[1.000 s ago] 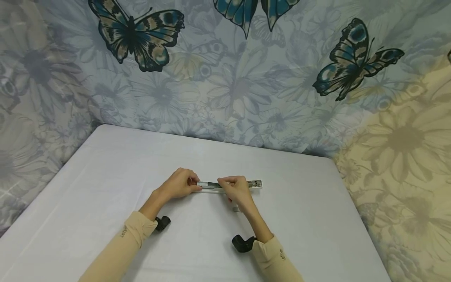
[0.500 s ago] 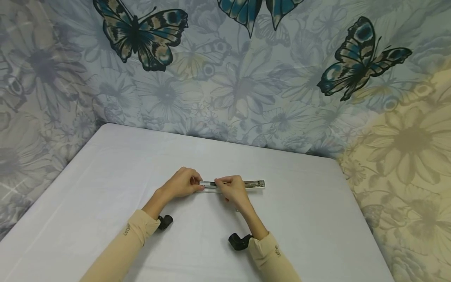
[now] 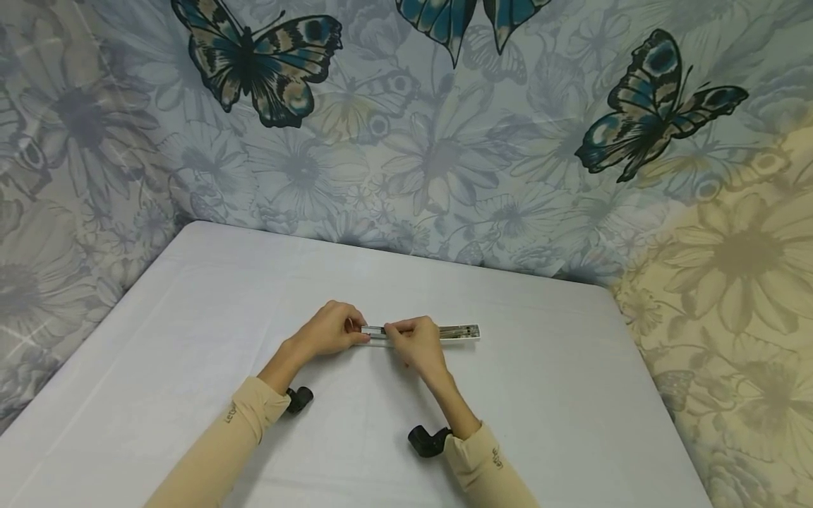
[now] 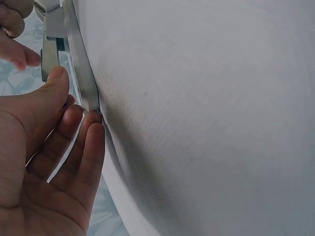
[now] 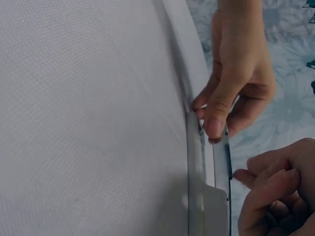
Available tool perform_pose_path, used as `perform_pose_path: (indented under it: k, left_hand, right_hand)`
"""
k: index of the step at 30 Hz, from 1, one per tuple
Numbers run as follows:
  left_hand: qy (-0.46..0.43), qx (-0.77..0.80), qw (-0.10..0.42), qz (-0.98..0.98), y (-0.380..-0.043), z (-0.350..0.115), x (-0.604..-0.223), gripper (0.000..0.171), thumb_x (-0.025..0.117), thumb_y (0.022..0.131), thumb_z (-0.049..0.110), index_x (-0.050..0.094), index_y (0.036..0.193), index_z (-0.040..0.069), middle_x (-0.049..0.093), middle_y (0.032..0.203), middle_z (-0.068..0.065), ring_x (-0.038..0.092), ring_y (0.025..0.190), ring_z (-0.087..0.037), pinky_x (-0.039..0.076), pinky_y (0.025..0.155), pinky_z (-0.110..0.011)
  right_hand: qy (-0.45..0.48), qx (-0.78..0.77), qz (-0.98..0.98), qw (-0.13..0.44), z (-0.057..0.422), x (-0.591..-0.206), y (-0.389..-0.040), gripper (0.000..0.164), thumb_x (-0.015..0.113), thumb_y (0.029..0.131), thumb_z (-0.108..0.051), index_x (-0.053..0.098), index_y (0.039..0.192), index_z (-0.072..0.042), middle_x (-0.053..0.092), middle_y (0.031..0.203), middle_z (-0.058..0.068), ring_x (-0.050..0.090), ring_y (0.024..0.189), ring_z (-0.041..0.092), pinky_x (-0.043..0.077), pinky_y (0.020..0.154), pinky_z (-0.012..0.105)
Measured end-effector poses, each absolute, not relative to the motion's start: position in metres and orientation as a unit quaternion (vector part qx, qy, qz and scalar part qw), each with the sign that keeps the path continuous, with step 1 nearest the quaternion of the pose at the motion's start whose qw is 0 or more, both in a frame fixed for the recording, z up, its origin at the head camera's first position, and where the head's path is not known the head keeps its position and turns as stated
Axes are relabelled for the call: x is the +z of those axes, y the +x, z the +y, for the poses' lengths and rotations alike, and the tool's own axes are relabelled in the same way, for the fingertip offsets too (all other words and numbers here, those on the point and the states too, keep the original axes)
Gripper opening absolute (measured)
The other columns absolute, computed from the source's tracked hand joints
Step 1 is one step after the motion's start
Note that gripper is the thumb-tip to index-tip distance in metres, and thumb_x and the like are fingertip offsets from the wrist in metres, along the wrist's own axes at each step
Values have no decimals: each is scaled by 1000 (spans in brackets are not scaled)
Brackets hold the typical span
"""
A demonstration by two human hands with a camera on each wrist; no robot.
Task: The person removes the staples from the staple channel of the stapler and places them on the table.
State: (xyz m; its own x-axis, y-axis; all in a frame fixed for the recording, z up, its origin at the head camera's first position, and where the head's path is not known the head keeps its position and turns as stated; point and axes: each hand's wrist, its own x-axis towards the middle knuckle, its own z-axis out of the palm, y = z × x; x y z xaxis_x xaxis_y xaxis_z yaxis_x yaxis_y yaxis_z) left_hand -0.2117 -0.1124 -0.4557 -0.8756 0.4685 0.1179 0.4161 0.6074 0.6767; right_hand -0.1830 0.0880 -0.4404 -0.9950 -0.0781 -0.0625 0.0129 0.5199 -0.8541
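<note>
A long stapler (image 3: pixel 460 332) lies folded open, its metal inner side and open channel showing above a pale base (image 5: pixel 196 157). At its left end, my left hand (image 3: pixel 328 329) pinches the metal channel between thumb and fingers, with other fingertips at the end of the base. My right hand (image 3: pixel 416 346) is over the middle, thumb and forefinger bent together at the channel and covering part of it. In the right wrist view, a right fingertip (image 5: pixel 239 175) comes right to the metal edge. The left wrist view shows the metal strip (image 4: pixel 50 59) raised above the base.
A white cloth-covered table (image 3: pixel 540 395) spreads all round the stapler. Behind it hangs a floral fabric backdrop (image 3: pixel 432 162) with butterflies. A black wrist camera (image 3: pixel 428 441) sits at the right cuff, another camera (image 3: pixel 300 399) at the left.
My right thumb and forefinger have slid left along the channel, closer to the left hand, showing less of the dark strip. My left hand keeps its grip on the stapler's end.
</note>
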Motion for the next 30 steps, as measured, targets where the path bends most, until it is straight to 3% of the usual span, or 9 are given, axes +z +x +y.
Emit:
perform_pose_path:
  k: [14, 21, 30]
  left_hand:
    - [248, 376, 43, 892, -212, -112, -456, 22, 83, 86, 17, 78, 98, 0, 75, 82, -5, 60, 64, -3, 50, 61, -19]
    - [246, 376, 46, 892, -212, -112, -456, 21, 83, 86, 16, 78, 98, 0, 76, 83, -6, 60, 64, -4, 50, 62, -20]
    - [245, 370, 40, 895, -212, -111, -457, 20, 84, 85, 16, 79, 98, 1, 76, 83, -6, 60, 65, -4, 50, 63, -20]
  right_hand:
    - [-11, -489, 868, 88, 84, -444, -186, 24, 69, 95, -16, 79, 102, 5, 72, 63, 18, 40, 31, 4, 34, 38, 19]
    - [10, -535, 838, 110, 86, -447, -186, 25, 69, 96, -17, 79, 105, 4, 51, 52, -3, 38, 38, 5, 34, 40, 19]
    - [84, -620, 758, 184, 92, -452, -187, 29, 68, 96, -18, 76, 114, 3, 43, 53, -7, 35, 46, 4, 34, 44, 18]
